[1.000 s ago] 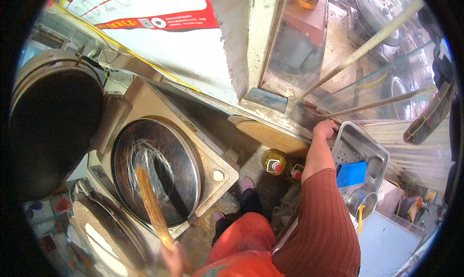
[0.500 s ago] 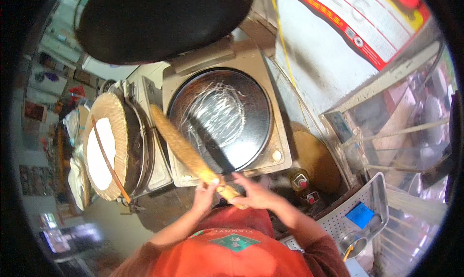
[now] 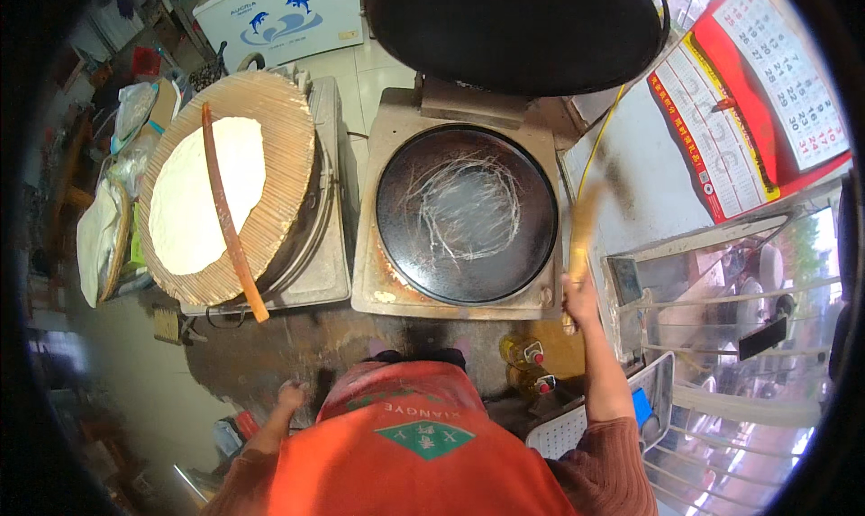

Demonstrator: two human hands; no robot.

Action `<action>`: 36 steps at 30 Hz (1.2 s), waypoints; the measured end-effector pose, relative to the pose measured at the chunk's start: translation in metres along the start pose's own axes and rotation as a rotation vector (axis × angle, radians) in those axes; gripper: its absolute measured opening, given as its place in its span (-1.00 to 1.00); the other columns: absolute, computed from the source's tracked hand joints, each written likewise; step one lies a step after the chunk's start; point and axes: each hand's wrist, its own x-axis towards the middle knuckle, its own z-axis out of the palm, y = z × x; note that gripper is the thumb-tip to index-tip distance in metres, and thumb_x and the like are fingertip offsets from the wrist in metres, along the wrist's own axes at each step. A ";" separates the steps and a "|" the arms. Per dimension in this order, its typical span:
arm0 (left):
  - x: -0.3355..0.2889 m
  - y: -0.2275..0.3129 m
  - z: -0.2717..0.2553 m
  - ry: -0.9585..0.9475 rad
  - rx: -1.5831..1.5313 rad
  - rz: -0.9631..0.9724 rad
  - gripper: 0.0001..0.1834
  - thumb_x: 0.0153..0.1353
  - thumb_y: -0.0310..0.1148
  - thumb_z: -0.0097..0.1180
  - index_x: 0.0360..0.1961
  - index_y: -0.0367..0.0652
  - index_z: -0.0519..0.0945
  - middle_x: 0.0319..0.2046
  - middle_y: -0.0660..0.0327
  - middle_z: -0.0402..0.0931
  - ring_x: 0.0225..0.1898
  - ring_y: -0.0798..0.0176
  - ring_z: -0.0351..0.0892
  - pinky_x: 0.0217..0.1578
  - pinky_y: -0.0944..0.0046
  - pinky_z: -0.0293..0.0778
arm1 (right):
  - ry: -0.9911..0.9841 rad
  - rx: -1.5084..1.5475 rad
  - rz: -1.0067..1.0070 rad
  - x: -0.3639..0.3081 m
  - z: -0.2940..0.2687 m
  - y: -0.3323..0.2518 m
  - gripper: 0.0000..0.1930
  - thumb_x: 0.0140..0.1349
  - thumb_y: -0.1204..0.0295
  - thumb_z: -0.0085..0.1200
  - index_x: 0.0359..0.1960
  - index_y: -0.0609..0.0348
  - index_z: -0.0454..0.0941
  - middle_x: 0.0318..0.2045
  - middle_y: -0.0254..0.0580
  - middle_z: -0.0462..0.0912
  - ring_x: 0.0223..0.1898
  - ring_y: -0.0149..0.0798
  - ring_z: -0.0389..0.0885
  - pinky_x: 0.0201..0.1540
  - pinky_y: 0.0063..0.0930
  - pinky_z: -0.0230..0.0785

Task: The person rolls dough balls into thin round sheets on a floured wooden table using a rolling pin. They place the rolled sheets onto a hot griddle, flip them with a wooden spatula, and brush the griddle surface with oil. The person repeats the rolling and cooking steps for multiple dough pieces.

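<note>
Head view: brush [image 3: 585, 232] shifted right of griddle [image 3: 532, 201], right hand [image 3: 579, 302] alone gripping it; left hand [image 3: 291, 395] off it, lower left, finger closure unclear; griddle's white streaks exposed

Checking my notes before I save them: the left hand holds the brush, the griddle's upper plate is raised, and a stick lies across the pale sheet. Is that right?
Not quite: the head view shows the brush in the right hand, not the left hand. The upper plate is raised and a stick lies across the pale sheet, as you said.
</note>
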 end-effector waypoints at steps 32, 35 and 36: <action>-0.053 -0.008 0.118 0.081 -0.393 0.080 -0.66 0.38 -0.13 0.09 -0.22 -0.21 0.68 -0.34 0.16 0.70 -0.37 0.22 0.67 -0.28 0.14 0.56 | -0.419 0.214 -0.021 0.084 -0.023 0.007 -0.36 0.26 0.35 0.25 0.35 0.16 0.31 -0.06 0.10 0.69 -0.14 -0.08 0.71 -0.03 -0.23 0.56; -0.045 0.012 0.110 0.092 -0.393 0.127 -0.67 0.38 -0.14 0.09 -0.22 -0.21 0.68 -0.36 0.15 0.69 -0.37 0.22 0.67 -0.28 0.14 0.57 | 0.082 0.163 0.015 0.074 -0.014 -0.009 -0.38 0.18 0.29 0.30 0.25 0.18 0.36 -0.18 0.10 0.71 -0.15 -0.01 0.70 -0.05 -0.19 0.54; -0.042 0.019 0.106 0.096 -0.389 0.151 -0.68 0.38 -0.14 0.09 -0.22 -0.21 0.68 -0.36 0.15 0.69 -0.37 0.23 0.67 -0.28 0.14 0.57 | -0.112 0.062 -0.090 0.065 0.002 -0.015 -0.33 0.14 0.21 0.34 0.25 0.14 0.37 -0.11 0.08 0.70 -0.09 0.03 0.68 0.01 -0.16 0.52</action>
